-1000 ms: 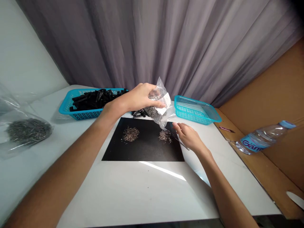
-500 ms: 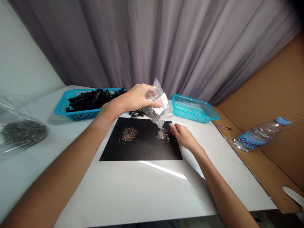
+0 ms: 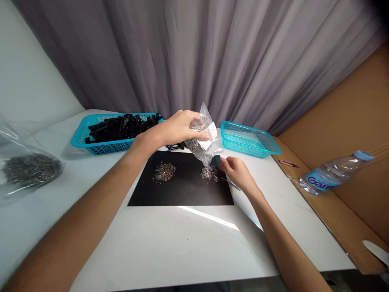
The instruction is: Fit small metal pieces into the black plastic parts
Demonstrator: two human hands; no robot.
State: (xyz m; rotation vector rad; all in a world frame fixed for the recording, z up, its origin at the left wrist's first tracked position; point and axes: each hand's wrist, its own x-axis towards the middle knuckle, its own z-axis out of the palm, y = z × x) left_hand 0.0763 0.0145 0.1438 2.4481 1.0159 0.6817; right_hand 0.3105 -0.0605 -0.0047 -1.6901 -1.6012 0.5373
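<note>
**A tilted bag above the small right-hand pile**

The left hand point(image 3: 179, 126) holds a clear bag point(image 3: 205, 156) of small metal pieces, its thumb lying across the white label point(image 3: 210, 137) and its fingers curled around the far side. That grip is closed on the plastic, probably firm enough to stop the loose contents from slumping. The bag slants, and its narrow lower end hangs just over the right pile point(image 3: 209, 173); the slant likely lets the weight gather low. Most of the visible contents lie beside and below the thumb, between the grip and that lower end, while a thin peak of plastic stands above the hand.

The right hand point(image 3: 238, 173) is near the far right corner of the black mat point(image 3: 182, 194), thumb and fingers drawn narrowly together. Something dark shows at the fingertips, but whether they pinch it cannot be told. A thin metal tool point(image 3: 234, 186) passes just beneath the hand.

The left pile point(image 3: 165, 172) sits well apart from the right one, a gap that probably keeps them from mixing, and the dark surface makes the shiny bits easy to see. Beyond the left forearm, a blue basket point(image 3: 107, 148) contains black parts point(image 3: 121, 125).
</note>
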